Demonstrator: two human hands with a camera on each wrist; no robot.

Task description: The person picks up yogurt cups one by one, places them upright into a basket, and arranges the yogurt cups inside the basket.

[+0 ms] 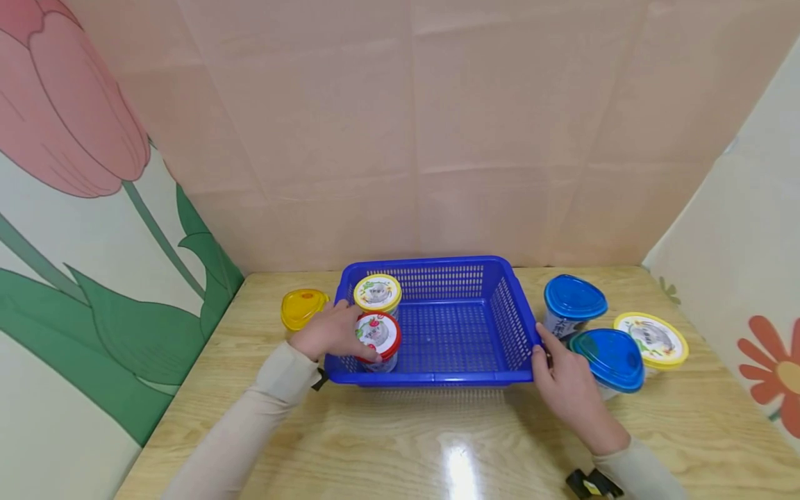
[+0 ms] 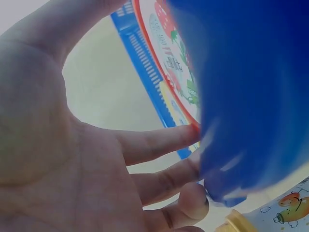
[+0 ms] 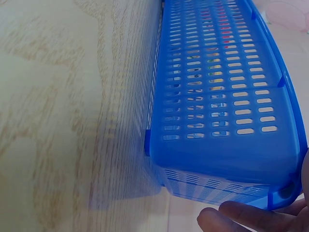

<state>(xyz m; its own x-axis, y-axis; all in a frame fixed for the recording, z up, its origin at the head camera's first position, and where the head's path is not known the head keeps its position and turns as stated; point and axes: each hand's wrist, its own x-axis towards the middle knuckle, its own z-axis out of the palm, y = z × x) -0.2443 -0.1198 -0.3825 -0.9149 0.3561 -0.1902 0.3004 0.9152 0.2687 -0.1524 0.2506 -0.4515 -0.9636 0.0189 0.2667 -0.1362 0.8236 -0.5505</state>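
The blue plastic basket [image 1: 437, 378] stands on the table in the head view. My left hand [image 1: 334, 332] reaches over its left wall and holds a tub with a red-rimmed lid [image 1: 378, 335] by the edge of the lid. In the left wrist view, the fingers meet the red rim [image 2: 159, 65], with the basket wall covering part of the tub. Behind it in the basket stands a tub with a yellow-rimmed lid [image 1: 378, 292]. My right hand [image 1: 565, 385] grips the basket's right rim near the front corner; its fingers [image 3: 251, 215] touch that corner in the right wrist view.
Left of the basket stands a tub with a yellow lid [image 1: 303, 307]. To the right are a blue-lidded tub [image 1: 573, 297], another blue-lidded tub [image 1: 606, 361] close to my right hand, and a yellow-rimmed tub [image 1: 653, 340]. A wall [image 1: 412, 139] rises behind the table.
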